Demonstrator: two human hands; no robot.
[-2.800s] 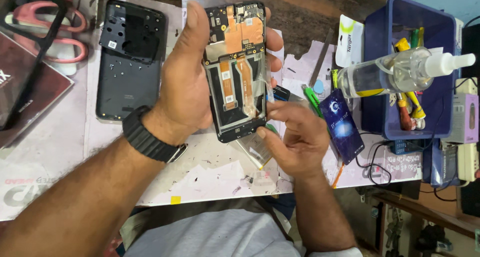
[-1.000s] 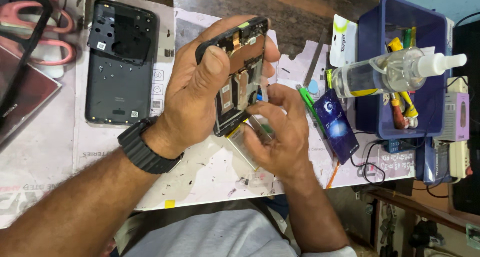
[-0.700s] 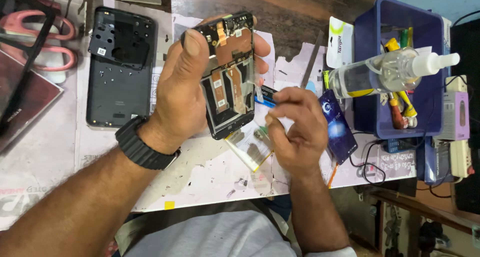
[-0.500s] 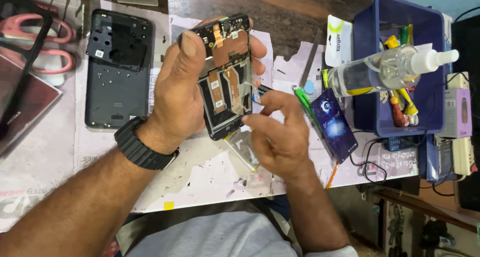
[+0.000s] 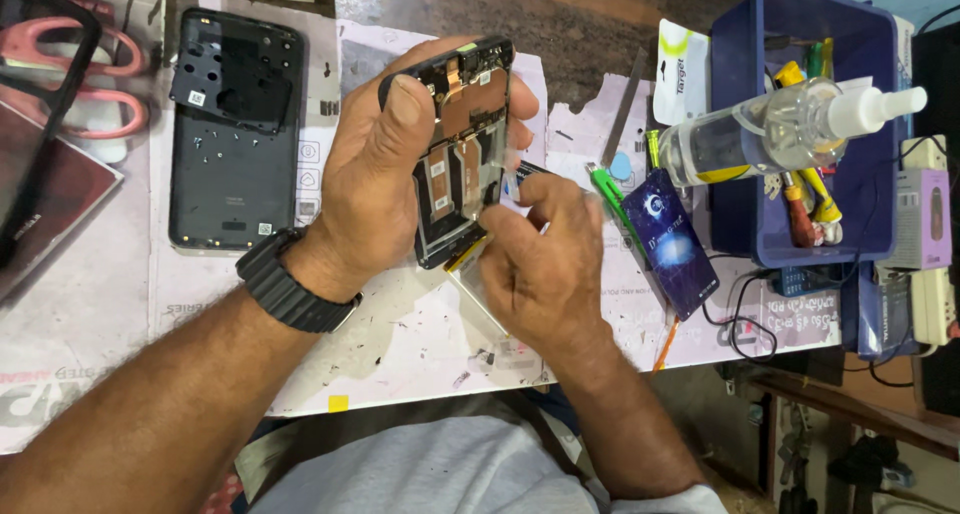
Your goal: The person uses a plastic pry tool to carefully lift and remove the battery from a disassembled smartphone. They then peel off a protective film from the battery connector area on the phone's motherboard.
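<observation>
A paper-covered workbench (image 5: 400, 344) held a phone back cover (image 5: 235, 134) and a blue bin (image 5: 740, 174). The left hand (image 5: 385, 189) gripped an opened phone (image 5: 465, 154) above it; the right hand (image 5: 540, 264) pinched a thin tool against its edge. Prying gently would seem wise.

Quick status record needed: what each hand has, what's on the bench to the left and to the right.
left hand: grips the opened phone, insides facing up, tilted above the bench
right hand: fingertips at the phone's right edge, pinching a small flat piece
bench left: black back cover, pink scissors
bench right: blue bin with spray bottle lying across it, green tool, dark blue card
wrist: black watch
</observation>
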